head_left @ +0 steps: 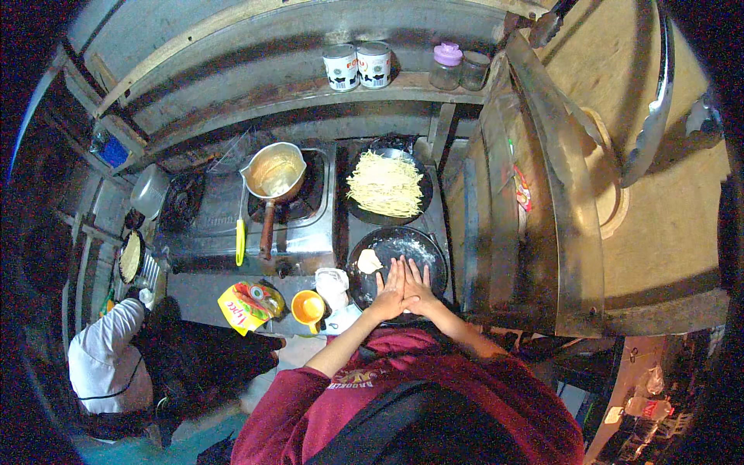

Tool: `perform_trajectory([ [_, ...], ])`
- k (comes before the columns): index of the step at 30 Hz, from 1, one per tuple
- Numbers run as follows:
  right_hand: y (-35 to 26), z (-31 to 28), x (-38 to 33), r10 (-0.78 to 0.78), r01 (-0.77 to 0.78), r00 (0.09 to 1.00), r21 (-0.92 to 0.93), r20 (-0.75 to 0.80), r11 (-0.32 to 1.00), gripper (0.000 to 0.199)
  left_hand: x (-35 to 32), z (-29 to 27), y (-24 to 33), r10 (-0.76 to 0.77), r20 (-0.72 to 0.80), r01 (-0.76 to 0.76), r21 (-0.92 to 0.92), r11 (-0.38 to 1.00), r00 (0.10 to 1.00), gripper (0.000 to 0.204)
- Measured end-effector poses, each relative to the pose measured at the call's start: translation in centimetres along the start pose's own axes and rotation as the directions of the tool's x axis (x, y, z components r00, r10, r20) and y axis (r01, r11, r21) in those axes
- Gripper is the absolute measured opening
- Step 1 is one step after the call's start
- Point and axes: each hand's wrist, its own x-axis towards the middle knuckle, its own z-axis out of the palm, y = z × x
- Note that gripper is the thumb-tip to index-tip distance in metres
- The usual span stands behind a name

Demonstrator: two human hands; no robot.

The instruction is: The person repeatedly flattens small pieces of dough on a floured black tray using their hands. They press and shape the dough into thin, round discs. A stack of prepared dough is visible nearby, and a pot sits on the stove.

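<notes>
Both of my hands lie flat over a round black pan point(364, 293) dusted with white powder. My left hand point(392, 293) has its fingers stretched toward the far side, and my right hand point(419, 288) overlaps it at the thumbs, its fingers out straight too. Whatever lies under the palms is hidden. Just beyond my left fingertips a pale, flat lump of dough point(369, 261) rests in the pan. Behind it, a second dark pan point(425, 205) holds a heap of pale yellow noodle-like strips point(385, 186).
To the left, a wooden-handled saucepan point(273, 172) sits on a gas stove point(209, 244), beside a yellow-green-handled utensil point(240, 242). A yellow packet point(249, 307) and yellow mug point(308, 308) stand nearer. Another person point(112, 360) is at lower left. Cans point(341, 67) line the shelf.
</notes>
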Motion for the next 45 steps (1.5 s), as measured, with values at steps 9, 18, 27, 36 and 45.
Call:
perform_trajectory([
  [9, -0.8, -2.4, -2.0, 0.046, -0.044, 0.988, -0.019, 0.149, 0.999, 0.080, -1.6, 0.0, 0.5, -0.191, 0.213, 0.156, 0.172, 0.973, 0.958, 0.104],
  [18, 0.3, -2.3, -2.0, 0.035, -0.037, 0.993, 0.009, 0.112, 0.999, 0.090, -0.9, 0.2, 0.1, -0.210, 0.145, 0.169, 0.255, 0.952, 0.967, 0.103],
  [27, 1.5, -0.9, 0.3, 0.085, -0.085, 0.996, -0.024, -0.021, 0.996, 0.085, 0.7, 0.0, -0.4, -0.195, 0.022, 0.183, 0.260, 0.948, 0.981, 0.103],
  [36, 0.7, -2.4, -2.2, 0.083, -0.071, 0.979, -0.069, 0.188, 0.995, 0.095, -2.0, 0.8, -0.4, -0.182, 0.087, 0.159, 0.222, 0.962, 0.980, 0.106],
  [45, 1.5, -1.6, -0.2, 0.035, 0.010, 0.937, 0.127, -0.347, 0.992, 0.036, 0.8, 0.8, -0.9, 0.056, -0.338, 0.016, 0.205, 0.979, 0.939, 0.035],
])
